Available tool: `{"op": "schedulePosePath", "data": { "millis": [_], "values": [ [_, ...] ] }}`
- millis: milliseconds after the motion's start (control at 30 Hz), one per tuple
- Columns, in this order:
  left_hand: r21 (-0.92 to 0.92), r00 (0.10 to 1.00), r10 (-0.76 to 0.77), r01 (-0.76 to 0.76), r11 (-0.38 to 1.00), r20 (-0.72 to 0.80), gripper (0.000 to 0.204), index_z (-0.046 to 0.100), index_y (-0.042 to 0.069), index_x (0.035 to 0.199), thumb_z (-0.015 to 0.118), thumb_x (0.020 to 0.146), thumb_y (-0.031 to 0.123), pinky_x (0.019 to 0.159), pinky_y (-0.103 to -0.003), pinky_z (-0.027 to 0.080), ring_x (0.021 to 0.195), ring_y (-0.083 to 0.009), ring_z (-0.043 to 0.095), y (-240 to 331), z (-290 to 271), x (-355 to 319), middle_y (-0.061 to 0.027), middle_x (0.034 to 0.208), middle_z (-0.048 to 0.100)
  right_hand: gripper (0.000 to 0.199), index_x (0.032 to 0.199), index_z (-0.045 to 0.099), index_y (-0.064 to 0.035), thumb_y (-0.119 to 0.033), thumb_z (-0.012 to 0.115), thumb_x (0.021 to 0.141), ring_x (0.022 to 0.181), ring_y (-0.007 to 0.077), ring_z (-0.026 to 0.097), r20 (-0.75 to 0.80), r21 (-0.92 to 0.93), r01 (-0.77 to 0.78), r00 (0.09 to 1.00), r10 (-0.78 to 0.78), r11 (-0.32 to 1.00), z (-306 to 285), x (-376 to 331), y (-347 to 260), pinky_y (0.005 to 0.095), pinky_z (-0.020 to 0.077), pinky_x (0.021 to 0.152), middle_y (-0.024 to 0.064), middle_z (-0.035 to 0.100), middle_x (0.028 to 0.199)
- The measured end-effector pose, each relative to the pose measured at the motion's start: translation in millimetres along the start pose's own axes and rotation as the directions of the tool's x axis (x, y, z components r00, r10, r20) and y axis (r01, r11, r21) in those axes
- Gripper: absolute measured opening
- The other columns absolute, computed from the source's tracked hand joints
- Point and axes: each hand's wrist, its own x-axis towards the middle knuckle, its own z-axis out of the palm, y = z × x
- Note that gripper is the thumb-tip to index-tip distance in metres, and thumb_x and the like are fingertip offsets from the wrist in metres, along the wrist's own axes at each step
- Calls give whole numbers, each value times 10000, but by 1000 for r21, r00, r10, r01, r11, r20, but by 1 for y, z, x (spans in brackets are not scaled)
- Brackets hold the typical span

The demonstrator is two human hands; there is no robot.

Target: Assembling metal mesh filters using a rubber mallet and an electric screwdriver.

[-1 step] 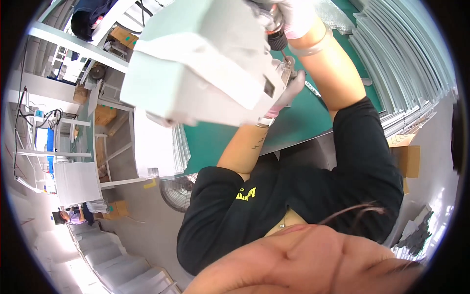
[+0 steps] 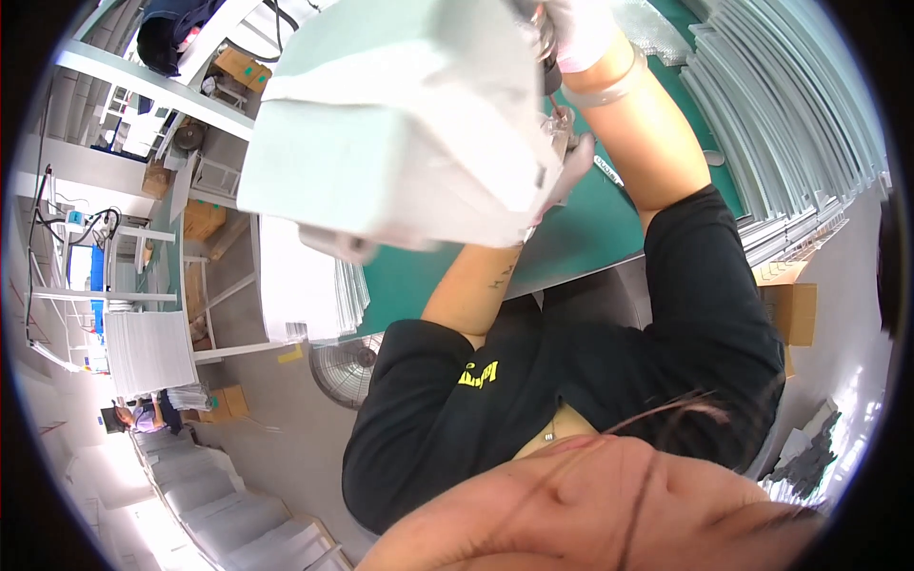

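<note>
My gloved right hand point(image 2: 583, 36) is at the top, closed round a power screwdriver point(image 2: 547, 43) that is partly hidden. Its thin bit points down toward a small metal piece point(image 2: 560, 124). Below it, my gloved left hand point(image 2: 574, 169) has its fingers bent around that piece, though most of the hand is hidden. In front of both, a large pale white boxy housing point(image 2: 381, 143) fills the upper middle, blurred and close. What supports the housing cannot be seen.
A green-topped table point(image 2: 581, 238) lies under my hands, with a marker-like stick point(image 2: 607, 171) on it. Long white panels point(image 2: 781, 114) are stacked at the right. White sheets point(image 2: 309, 285) stand at the left. A floor fan point(image 2: 347, 371), cardboard boxes point(image 2: 790, 314) and a distant person point(image 2: 143, 416) are around.
The white housing has shifted slightly to the right and now covers more of the screwdriver's black collar and my left hand. My arms have barely moved.
</note>
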Motion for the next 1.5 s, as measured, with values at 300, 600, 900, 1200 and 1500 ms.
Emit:
{"op": "schedulePosePath", "data": {
  "millis": [300,600,900,1200,1500],
  "values": [
    [7,993,81,-81,997,-87,122,682,76,760,752,811,162,493,-344,446,468,-200,571,9,-17,8,-35,563,597,686,1451,417,60,-214,676,878,544,92,423,45,160,-137,990,132,978,-4,6,9,187,344,441,75,546,789],
    [8,981,62,-61,998,-181,152,660,91,742,756,809,189,490,-352,440,473,-204,572,13,1,1,-41,576,599,435,1273,603,52,-203,639,923,774,135,686,-342,-121,-267,915,212,956,-8,-13,-4,212,508,579,167,707,1017],
    [-6,941,150,-159,987,-303,197,659,151,774,823,686,217,584,-382,412,588,-211,600,-2,-15,-29,6,708,645,204,1123,650,-27,-163,647,970,815,165,696,-489,-108,464,745,-453,879,-21,9,-10,291,576,706,98,726,989],
    [-92,864,72,-30,995,499,263,616,173,667,811,681,349,564,-412,410,489,-245,529,34,-157,-213,19,516,494,173,1077,647,-35,-157,668,957,663,118,654,-413,-320,359,780,-470,877,26,-9,-20,236,546,571,77,701,849],
    [485,880,-202,-36,874,429,444,624,40,1067,757,670,188,834,-455,468,975,-319,588,-1,-193,-201,-135,1035,611,215,1129,634,-4,-138,654,961,756,166,710,-466,-150,349,800,-377,925,22,-33,-8,243,601,609,135,726,928]
  ]
}}
